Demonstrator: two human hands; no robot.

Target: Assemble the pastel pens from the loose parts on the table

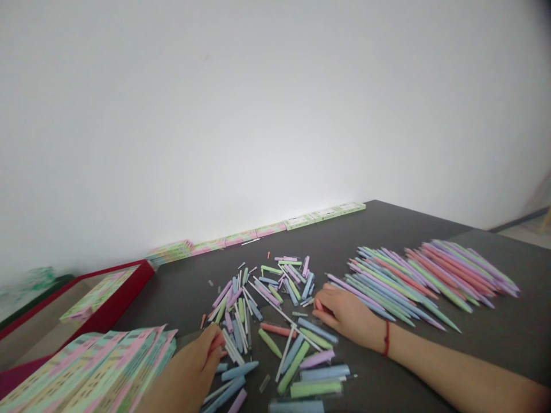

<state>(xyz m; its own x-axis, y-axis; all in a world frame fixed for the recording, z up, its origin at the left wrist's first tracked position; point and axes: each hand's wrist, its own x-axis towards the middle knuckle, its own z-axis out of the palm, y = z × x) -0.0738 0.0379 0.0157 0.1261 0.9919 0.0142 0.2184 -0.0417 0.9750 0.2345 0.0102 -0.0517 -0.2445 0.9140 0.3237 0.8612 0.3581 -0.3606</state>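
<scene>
A loose heap of pastel pen parts (271, 347) spreads over the middle of the dark table. It mixes coloured barrels, pointed ends and thin white refills (286, 351). My left hand (196, 361) is at the heap's near left side, fingers curled together; anything in them is hidden. At the heap's right edge my right hand (344, 312) rests with its fingers bent closed, and what they hold, if anything, does not show. Just beyond it lie rows of long, pointed pastel pens (387, 281), with more pens (462, 269) farther right.
Printed pastel boxes (99, 367) are stacked at the front left. Behind them, a red-edged open box (133, 287) contains similar packs. A row of flat packs (275, 228) runs along the white wall (275, 115). The table's edge (430, 215) slopes away at the right.
</scene>
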